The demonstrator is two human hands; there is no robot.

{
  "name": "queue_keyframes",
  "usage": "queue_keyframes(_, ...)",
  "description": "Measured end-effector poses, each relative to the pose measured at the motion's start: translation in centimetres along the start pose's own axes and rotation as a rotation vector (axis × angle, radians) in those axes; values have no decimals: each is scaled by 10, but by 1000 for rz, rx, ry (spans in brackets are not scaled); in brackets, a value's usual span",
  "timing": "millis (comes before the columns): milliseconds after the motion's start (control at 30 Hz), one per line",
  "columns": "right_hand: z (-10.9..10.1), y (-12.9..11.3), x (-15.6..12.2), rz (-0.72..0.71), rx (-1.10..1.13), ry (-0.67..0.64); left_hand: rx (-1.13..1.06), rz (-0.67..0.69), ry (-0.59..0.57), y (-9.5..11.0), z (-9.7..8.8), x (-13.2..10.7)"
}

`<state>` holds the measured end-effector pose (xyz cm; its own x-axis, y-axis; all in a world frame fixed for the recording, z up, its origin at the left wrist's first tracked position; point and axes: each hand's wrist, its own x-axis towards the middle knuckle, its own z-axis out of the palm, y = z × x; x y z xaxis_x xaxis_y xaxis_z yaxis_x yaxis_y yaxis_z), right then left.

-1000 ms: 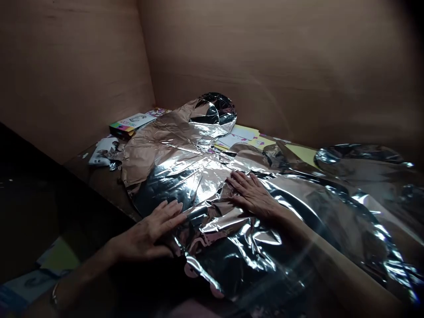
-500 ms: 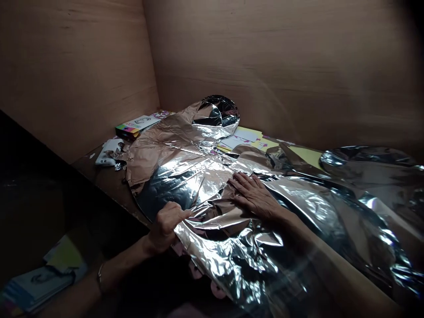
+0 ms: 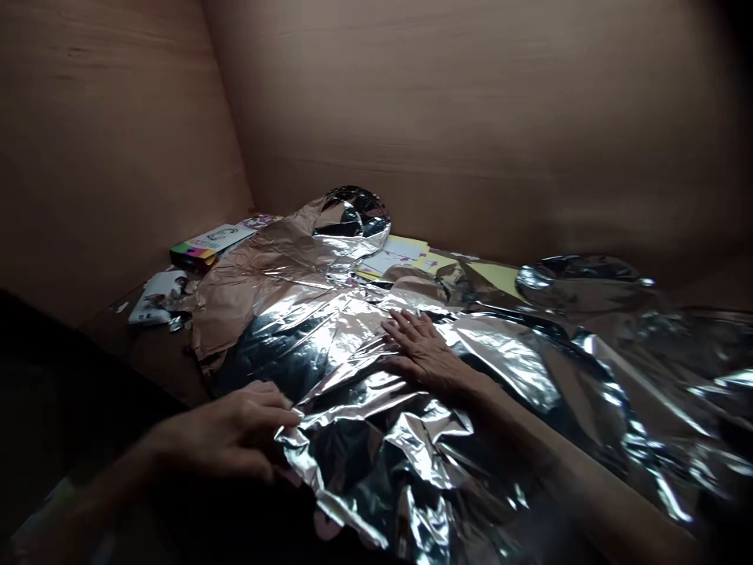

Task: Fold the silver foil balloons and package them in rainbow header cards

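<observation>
We are pressing our right hand (image 3: 420,353) flat, its fingers spread and released, on a large, crumpled, silver-and-rose foil balloon (image 3: 282,329) lying deflated across a dark brown wooden desk (image 3: 147,349). Our left hand (image 3: 229,428) is curling its fingers (image 3: 276,412) against a crinkled fold at the balloon's near edge; we cannot tell whether they are grasping it. Beyond the balloon, a rainbow-striped cardboard box (image 3: 194,255) and yellow paper sheets (image 3: 494,278) are lying near a tan plywood wall (image 3: 471,118).

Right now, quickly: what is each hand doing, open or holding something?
Left hand: curled at the edge of the crumpled silver foil; whether it grips cannot be told.
Right hand: open, flat on the foil, holding nothing.
</observation>
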<state>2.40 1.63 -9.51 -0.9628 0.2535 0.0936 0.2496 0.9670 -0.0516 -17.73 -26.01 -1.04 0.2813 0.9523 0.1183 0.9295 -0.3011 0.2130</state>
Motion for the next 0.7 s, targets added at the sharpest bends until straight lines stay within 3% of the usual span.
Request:
queue_keyframes(100,-22,-6,-11,28,-100,33,-90,-18,48,-26,-10,8)
queue_keyframes(200,-41,-12,-33,8,-137,16,168,65,162,-53,11,35)
queue_keyframes(300,-47,-15,-63,59,-102,-10,285,286,49,-69,35,71)
queue_keyframes(400,-41,-10,-90,110,-29,-57,276,418,-53,-73,45,101)
queue_keyframes(500,-30,-3,-106,163,60,-125,221,531,-57,-67,46,118)
queue_keyframes(600,-26,-3,-110,248,128,-139,201,612,-131,-58,42,121)
queue_keyframes(700,-29,-13,-103,235,185,-155,218,595,-206,-56,33,109)
